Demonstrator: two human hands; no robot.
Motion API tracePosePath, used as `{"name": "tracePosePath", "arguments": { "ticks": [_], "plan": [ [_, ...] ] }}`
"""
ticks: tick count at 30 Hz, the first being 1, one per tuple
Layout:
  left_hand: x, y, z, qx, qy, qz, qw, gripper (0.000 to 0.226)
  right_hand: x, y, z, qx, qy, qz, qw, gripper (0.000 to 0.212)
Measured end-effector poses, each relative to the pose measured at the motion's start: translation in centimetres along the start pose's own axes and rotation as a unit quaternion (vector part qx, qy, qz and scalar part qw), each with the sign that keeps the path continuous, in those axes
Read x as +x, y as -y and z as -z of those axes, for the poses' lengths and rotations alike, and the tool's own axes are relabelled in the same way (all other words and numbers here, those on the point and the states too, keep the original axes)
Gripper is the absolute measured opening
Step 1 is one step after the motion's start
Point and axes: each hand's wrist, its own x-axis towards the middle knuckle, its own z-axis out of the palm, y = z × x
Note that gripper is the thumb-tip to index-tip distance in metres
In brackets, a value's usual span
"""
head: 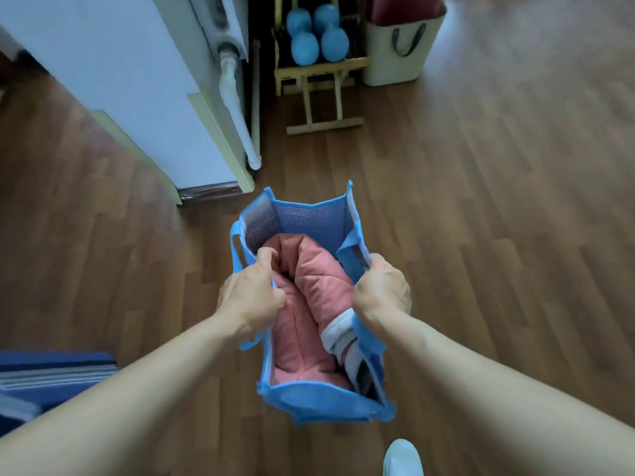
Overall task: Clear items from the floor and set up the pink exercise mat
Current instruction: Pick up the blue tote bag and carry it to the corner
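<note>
A blue fabric bag [319, 403] hangs open above the wooden floor, held up by both hands. Inside it lies a folded pink padded mat [309, 304], with a white and grey item [338, 334] tucked along its right side. My left hand [249, 297] grips the bag's left rim, fingers closed over the edge. My right hand [381, 290] grips the right rim and its blue handle strap. The mat's lower part is hidden inside the bag.
A white cabinet [130, 84] and a white pipe [237, 104] stand at the left. Blue dumbbells [318, 36] rest on a wooden rack [319, 94] ahead, next to a cream tote [398, 46]. A blue striped mat [48, 383] lies at lower left. My shoe [402, 458] shows below.
</note>
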Motion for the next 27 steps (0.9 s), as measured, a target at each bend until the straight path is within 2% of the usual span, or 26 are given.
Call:
{"name": "tracePosePath", "arguments": {
  "ticks": [11,16,27],
  "plan": [
    [-2.5,-16.7,14.3,0.048,-0.031,-0.175,0.983,0.044,-5.8,-0.2,20.4,0.095,-0.096,-0.054,0.989,0.031],
    [-3.3,-25.7,16.9,0.061,-0.053,-0.239,0.968,0.045,-6.8,-3.6,29.5,0.138,-0.132,-0.077,0.979,0.033],
    [-4.0,-51.0,17.7,0.071,-0.052,-0.368,0.926,0.043,-5.4,-16.5,49.6,0.083,-0.209,-0.130,0.966,0.032]
  ]
}}
